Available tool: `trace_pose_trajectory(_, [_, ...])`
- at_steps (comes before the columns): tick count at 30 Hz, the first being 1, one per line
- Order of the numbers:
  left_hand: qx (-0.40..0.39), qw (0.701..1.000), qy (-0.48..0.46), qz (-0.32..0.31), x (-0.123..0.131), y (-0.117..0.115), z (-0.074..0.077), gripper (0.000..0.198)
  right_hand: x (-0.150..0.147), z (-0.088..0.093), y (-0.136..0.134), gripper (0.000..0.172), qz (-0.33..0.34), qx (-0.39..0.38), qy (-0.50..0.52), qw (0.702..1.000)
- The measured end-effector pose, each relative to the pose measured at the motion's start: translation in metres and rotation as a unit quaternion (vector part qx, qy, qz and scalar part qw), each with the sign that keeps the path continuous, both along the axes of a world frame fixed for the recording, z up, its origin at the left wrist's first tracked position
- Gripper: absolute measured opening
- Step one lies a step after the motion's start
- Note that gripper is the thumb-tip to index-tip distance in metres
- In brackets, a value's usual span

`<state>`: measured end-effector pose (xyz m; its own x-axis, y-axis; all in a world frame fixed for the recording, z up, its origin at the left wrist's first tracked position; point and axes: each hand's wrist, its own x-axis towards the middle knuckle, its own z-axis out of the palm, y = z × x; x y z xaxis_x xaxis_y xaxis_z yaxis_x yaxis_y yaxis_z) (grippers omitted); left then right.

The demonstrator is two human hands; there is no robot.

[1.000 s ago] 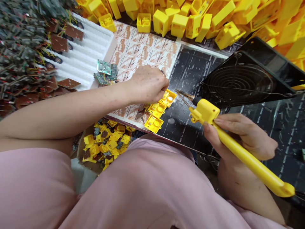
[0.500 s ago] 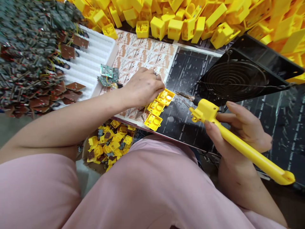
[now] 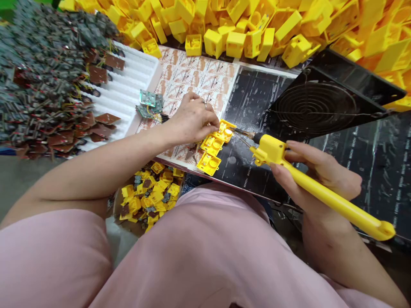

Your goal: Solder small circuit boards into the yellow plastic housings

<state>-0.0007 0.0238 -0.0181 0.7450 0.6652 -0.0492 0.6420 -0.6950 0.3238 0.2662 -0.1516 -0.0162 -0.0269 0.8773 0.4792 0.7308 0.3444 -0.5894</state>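
Observation:
My right hand (image 3: 317, 171) is wrapped round the yellow handle of a soldering iron (image 3: 276, 149), which has a thin feed tube beside its hot end. The iron's tip is at the uppermost of three small open yellow plastic cases (image 3: 209, 164), set in a slanting row on the worktop. My left hand (image 3: 195, 119) has its thumb and fingers pinched together at the left edge of that top case; what lies between the fingertips is hidden. Grilles of round holes show inside the cases. Left of my left hand lie green circuit boards (image 3: 147, 99) with wires.
A black fan (image 3: 311, 102) stands at right on the black mat (image 3: 257, 90). Yellow housings (image 3: 236, 42) are heaped along the back. At left, a white foam tray (image 3: 128, 81) borders piled circuit boards (image 3: 58, 85). A box of yellow parts (image 3: 154, 192) sits below the table edge.
The soldering iron has moved left, bringing its tip to the top case. My left fingertips have shifted slightly at that case's edge, and the view has moved a little.

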Motion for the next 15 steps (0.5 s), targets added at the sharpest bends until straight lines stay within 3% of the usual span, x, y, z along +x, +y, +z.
trace_pose_trajectory(3, [-0.006, 1.000, -0.010, 0.012, -0.001, 0.000, -0.003, 0.023, -0.003, 0.006, 0.006, 0.044, 0.006, 0.067, -0.042, 0.997])
trace_pose_trajectory(9, [-0.032, 0.999, -0.002, 0.022, 0.001, -0.001, -0.002, 0.022, -0.007, 0.007, 0.011, 0.040, 0.015, 0.058, -0.053, 0.997])
trace_pose_trajectory(15, [-0.010, 1.000, 0.007, 0.021, 0.004, -0.004, 0.000, 0.025, -0.011, 0.004, 0.014, 0.032, 0.098, 0.090, 0.000, 0.991])
